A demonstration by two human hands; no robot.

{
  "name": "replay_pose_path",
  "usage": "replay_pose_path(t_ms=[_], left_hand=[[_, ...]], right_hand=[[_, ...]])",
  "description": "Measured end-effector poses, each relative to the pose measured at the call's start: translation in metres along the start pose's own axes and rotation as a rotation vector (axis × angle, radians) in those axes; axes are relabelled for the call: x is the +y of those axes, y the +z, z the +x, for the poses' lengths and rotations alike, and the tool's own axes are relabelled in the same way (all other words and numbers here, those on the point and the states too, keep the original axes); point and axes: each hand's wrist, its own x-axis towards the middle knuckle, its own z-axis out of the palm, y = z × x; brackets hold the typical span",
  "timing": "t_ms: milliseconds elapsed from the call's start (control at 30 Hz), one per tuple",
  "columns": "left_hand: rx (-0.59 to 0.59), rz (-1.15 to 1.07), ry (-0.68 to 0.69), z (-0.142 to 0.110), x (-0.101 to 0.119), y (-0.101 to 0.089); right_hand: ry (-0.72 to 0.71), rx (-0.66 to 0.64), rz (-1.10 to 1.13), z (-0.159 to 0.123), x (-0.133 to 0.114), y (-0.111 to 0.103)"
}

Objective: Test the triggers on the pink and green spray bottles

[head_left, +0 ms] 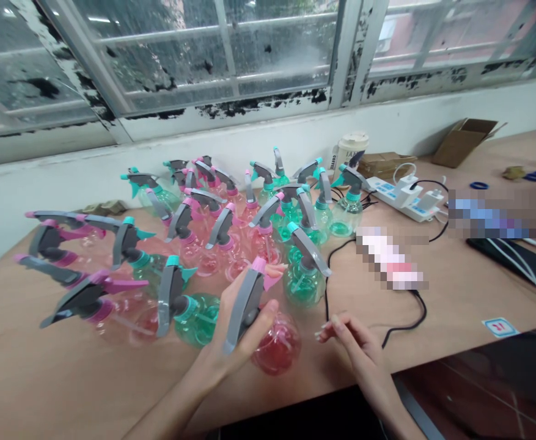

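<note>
My left hand (249,321) is wrapped around the grey and pink trigger head of a spray bottle (279,349) with a clear, pinkish round body. That bottle is near the front edge of the table. To its right, my right hand (357,342) hovers by the edge with loosely bent fingers and nothing visible in it. Just beyond my left hand stands a green spray bottle (303,284) with a teal nozzle. Another green spray bottle (198,318) is on the left, partly hidden by my left wrist. Beside it, a pink spray bottle (125,318) has its nozzle turned sideways.
Several more pink and green bottles crowd the table (15,366) back toward the wall. On the right are a blurred phone-like object (389,258) on a black cable, a power strip (405,198), a paper cup (351,150) and an opened cardboard box (462,143).
</note>
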Motion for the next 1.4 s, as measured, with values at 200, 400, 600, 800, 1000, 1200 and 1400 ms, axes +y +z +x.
replay_pose_path(t_ms=[200,400,600,800,1000,1200,1400], left_hand=[[-0.026,-0.042,0.008,-0.006,-0.009,0.0],[-0.082,-0.079,0.022,-0.005,-0.009,-0.001],[-0.075,0.056,0.088,-0.004,-0.007,0.0],[-0.075,0.056,0.115,-0.006,-0.011,0.003],[-0.008,0.151,0.175,-0.009,-0.012,0.004],[-0.005,0.164,0.217,-0.007,-0.014,0.014],[-0.079,0.085,0.042,-0.014,-0.024,0.01]], right_hand=[[-0.094,-0.095,-0.174,-0.003,-0.006,0.009],[-0.228,-0.153,-0.311,-0.002,-0.008,0.01],[-0.264,-0.159,-0.382,-0.003,-0.007,0.012],[-0.24,-0.167,-0.413,-0.004,-0.009,0.011],[-0.295,-0.199,-0.393,-0.006,-0.016,0.018],[-0.54,-0.258,-0.462,0.0,-0.016,0.042],[-0.581,-0.271,-0.52,0.011,-0.009,0.073]])
